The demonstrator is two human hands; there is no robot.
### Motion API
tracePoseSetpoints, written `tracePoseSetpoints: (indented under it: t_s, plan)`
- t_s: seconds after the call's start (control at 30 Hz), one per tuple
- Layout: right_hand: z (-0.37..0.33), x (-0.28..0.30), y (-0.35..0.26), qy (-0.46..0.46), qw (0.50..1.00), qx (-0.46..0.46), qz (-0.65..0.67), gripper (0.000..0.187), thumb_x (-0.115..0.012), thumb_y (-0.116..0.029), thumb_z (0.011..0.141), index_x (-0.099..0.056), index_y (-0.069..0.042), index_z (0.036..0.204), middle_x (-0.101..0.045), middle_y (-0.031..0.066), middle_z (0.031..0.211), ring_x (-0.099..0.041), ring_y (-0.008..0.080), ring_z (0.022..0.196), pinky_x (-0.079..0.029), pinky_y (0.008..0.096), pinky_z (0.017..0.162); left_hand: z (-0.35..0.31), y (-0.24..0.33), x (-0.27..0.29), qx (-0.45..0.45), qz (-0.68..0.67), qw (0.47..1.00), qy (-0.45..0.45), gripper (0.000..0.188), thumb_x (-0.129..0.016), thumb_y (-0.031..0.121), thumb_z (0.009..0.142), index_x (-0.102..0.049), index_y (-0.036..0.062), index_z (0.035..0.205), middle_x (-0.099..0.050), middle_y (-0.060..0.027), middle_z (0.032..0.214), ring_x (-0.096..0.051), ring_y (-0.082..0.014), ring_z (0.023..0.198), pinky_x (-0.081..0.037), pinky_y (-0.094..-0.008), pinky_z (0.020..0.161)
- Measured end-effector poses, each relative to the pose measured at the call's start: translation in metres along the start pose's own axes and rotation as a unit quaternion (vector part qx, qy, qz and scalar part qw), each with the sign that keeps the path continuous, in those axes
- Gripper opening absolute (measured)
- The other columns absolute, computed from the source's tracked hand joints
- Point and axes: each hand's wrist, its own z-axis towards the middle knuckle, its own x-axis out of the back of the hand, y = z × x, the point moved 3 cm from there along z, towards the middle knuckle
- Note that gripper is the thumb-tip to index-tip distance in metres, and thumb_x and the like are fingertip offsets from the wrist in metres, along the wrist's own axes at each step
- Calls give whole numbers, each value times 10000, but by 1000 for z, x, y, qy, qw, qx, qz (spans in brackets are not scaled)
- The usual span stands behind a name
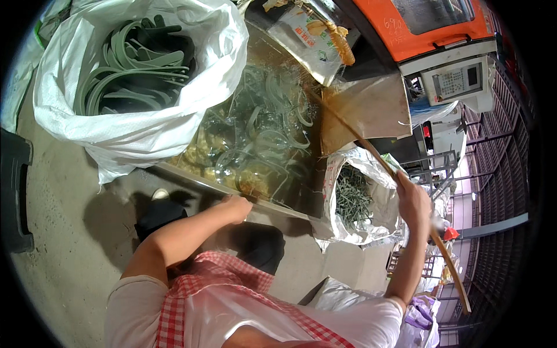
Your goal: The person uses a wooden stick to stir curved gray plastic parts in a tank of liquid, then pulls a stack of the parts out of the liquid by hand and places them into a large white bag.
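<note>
A long wooden stick (357,134) slants across the right side, with my right hand (415,204) closed around it. Its far end reaches over the back right part of a wide tank (278,210) of murky water, and its other end sticks out behind my hand. My left hand (235,209) is closed at the near rim of the tank, fingers curled over the edge. Several pale green curved plastic strips (277,141) lie in the water, some partly above the surface.
A white woven sack (142,136) full of green curved strips stands at the left. Right of the tank, another sack (354,197) holds thin green scraps. A brown board (364,116) leans behind it, near an orange and white machine (429,26). A black crate (14,191) is far left.
</note>
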Motion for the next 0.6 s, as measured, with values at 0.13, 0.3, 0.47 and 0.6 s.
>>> tracePoseSetpoints:
  t_s: [0.13, 0.3, 0.47, 0.6]
  plan:
    - [91, -62, -24, 1, 999, 37, -8, 310, -459, -183, 879, -536, -218, 1177, -632, 162, 882, -600, 354, 846, -467, 456, 681, 7, 3, -2, -18, -2, 999, 26, 249, -581, 170, 760, -600, 32, 966, -634, -169, 949, -611, -332, 916, -481, -464, 759]
    - [189, -154, -132, -105, 989, 63, -78, 271, -484, -152, 845, -609, -128, 1085, -659, 116, 971, -640, 272, 918, -523, 376, 739, -1, 2, 10, -18, -11, 999, 39, 238, -568, 151, 760, -598, 31, 964, -631, -172, 943, -610, -338, 914, -479, -463, 765]
    - [207, -232, -213, -150, 983, 109, -17, 246, -472, -161, 866, -590, -53, 1054, -632, 146, 1056, -628, 282, 959, -520, 376, 760, 4, -4, 5, -4, -12, 999, 33, 277, -569, 84, 734, -580, 11, 1001, -621, -178, 972, -608, -347, 919, -480, -462, 773]
    - [189, -289, -237, -190, 979, 31, 69, 289, -461, -155, 888, -467, -34, 1151, -605, 189, 1081, -607, 313, 996, -505, 393, 790, 5, -5, 6, 2, 2, 998, 63, 234, -568, 74, 739, -597, 31, 967, -638, -156, 945, -618, -320, 920, -482, -439, 783]
